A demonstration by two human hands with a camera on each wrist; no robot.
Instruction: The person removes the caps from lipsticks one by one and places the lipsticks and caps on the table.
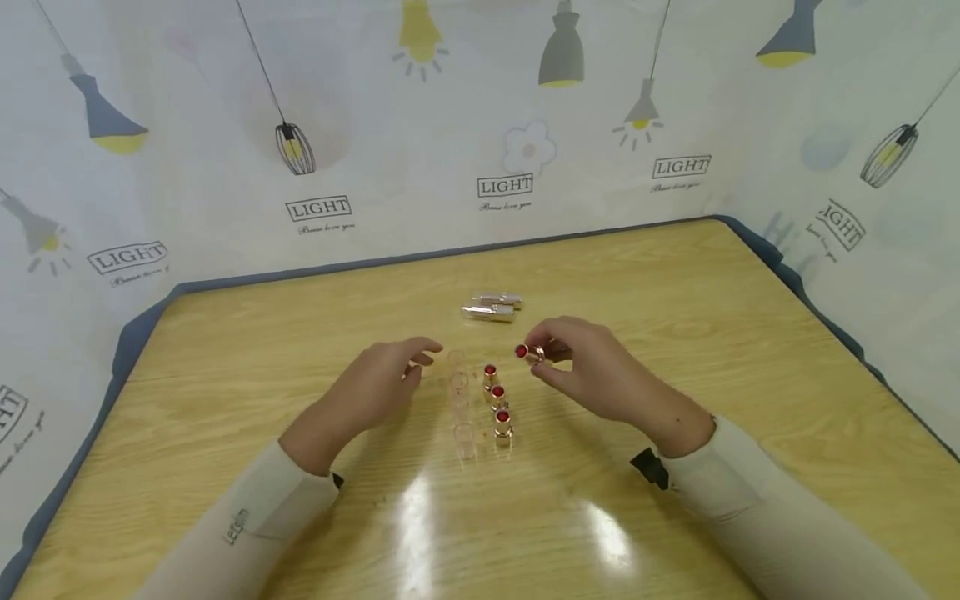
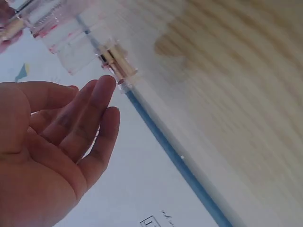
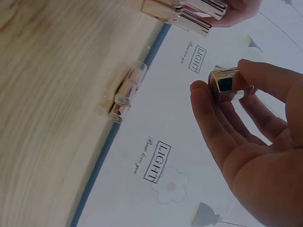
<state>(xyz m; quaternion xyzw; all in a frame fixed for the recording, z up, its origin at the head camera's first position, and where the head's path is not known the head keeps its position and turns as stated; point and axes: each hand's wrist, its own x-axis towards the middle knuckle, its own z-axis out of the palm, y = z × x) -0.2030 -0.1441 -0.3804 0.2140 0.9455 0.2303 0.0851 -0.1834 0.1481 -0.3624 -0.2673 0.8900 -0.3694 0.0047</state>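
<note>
Lipstick tube [image 1: 523, 352] is pinched by R hand [image 1: 592, 368] – L hand [image 1: 377, 383], w/ relaxed fingers, is near clear caps [image 1: 465, 437]; 3 similar tubes [image 1: 498, 395] stand beside.

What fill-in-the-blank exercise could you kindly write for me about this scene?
In the head view, the right hand holds a tube whose facing end is coloured ____.
On the table stand ____ red-topped tubes.
Farther back lie ____ shiny tubes.
The left hand holds ____.

Missing words: red; three; two; nothing.
</note>
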